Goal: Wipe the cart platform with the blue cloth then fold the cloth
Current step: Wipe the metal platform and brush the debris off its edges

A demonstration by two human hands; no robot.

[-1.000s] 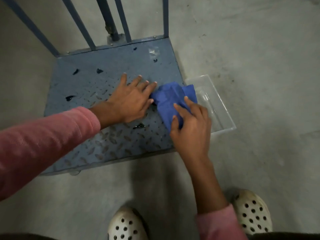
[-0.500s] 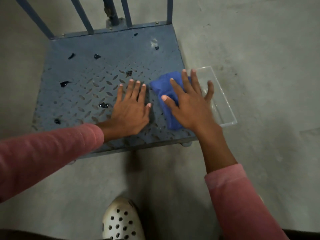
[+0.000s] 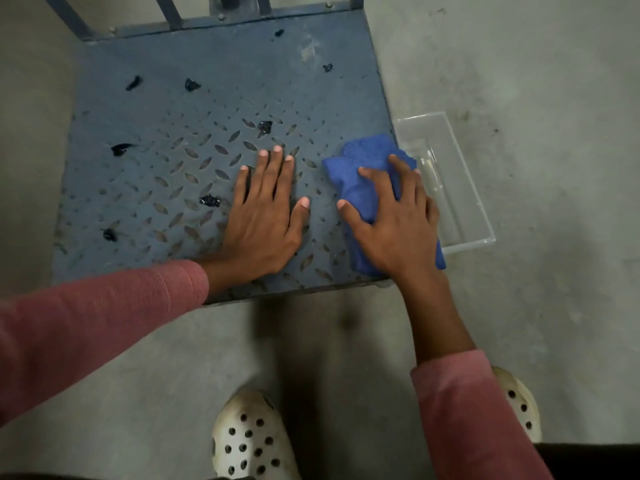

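The blue-grey cart platform (image 3: pixel 180 109) with a raised diamond tread fills the upper left. A crumpled blue cloth (image 3: pixel 363 157) lies at the platform's right edge, near the front corner. My right hand (image 3: pixel 391 216) presses flat on the cloth with fingers spread, covering its nearer half. My left hand (image 3: pixel 266 209) rests flat on the bare platform just left of the cloth, not touching it. Several small dark scraps, such as a dark scrap (image 3: pixel 209 200), lie scattered over the platform.
A clear plastic tray (image 3: pixel 460 188) sits on the concrete floor against the platform's right side, beside the cloth. Blue metal rails (image 3: pixel 169 15) rise at the platform's far edge. My two white perforated shoes (image 3: pixel 252 438) stand on the floor below the platform's front edge.
My right hand has slid the cloth nearer along the platform's right edge, and its fingers have drawn back off the tray. My left hand stays flat beside it.
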